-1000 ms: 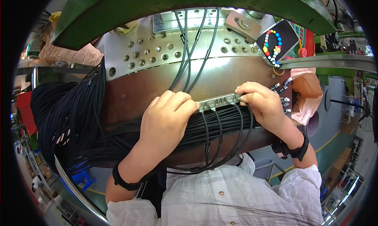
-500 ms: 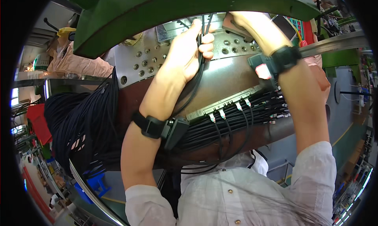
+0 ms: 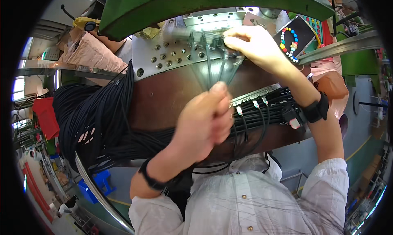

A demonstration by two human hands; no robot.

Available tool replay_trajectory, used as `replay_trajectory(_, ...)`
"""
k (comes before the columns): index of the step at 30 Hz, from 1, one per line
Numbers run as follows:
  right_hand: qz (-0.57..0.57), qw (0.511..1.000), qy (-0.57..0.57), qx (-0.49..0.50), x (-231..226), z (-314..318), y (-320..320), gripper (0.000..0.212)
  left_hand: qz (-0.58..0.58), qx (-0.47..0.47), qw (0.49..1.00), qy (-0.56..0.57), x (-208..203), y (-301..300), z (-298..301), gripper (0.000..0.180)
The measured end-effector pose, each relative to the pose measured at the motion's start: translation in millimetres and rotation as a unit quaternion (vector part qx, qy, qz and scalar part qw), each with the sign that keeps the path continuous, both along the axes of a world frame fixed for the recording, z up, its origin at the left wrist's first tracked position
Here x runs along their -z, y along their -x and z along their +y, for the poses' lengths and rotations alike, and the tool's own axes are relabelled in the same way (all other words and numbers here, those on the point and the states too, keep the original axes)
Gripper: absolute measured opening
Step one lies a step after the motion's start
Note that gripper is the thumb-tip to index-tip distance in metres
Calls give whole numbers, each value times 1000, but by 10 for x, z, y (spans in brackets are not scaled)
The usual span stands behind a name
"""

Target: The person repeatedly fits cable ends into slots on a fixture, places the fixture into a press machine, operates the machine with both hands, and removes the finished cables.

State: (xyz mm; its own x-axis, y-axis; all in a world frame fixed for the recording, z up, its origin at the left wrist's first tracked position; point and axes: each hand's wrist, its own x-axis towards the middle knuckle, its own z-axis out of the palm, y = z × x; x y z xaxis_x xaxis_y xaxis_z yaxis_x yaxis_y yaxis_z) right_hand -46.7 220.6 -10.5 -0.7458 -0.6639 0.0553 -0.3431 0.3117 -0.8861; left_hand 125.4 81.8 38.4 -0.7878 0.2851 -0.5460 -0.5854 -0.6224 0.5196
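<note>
Several black cables (image 3: 209,69) fan upward, smeared by motion, from my left hand (image 3: 204,122), which is closed around their lower part above the brown work surface (image 3: 163,99). Their upper ends meet a blurred dark strip (image 3: 208,40) in front of the metal machine plate (image 3: 174,56). My right hand (image 3: 256,48) pinches the right end of this strip between thumb and fingers. Below, a metal bar (image 3: 249,96) with white-ended cables plugged along it lies on the surface, partly hidden by my left hand. Each wrist wears a black strap.
A green machine frame (image 3: 217,7) arches over the far side. Black cable bundles (image 3: 96,116) hang at the left. At the right lie a phone (image 3: 301,30), a beaded string (image 3: 282,40) and a metal rail (image 3: 344,48). A blue stool (image 3: 96,186) stands below left.
My left hand has come down toward me with the cables. My right hand has come out from under the green frame, bringing the strip. The view has shifted slightly.
</note>
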Motion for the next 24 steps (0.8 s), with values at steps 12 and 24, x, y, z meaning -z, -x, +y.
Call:
replay_trajectory(12,418,903,-80,-52,22,414,-598,24,84,-171,858,477,-125,-389,-1898,47)
replay_trajectory(24,425,902,-73,22,45,-132,92,21,50,90,995,-14,154,187,70,40)
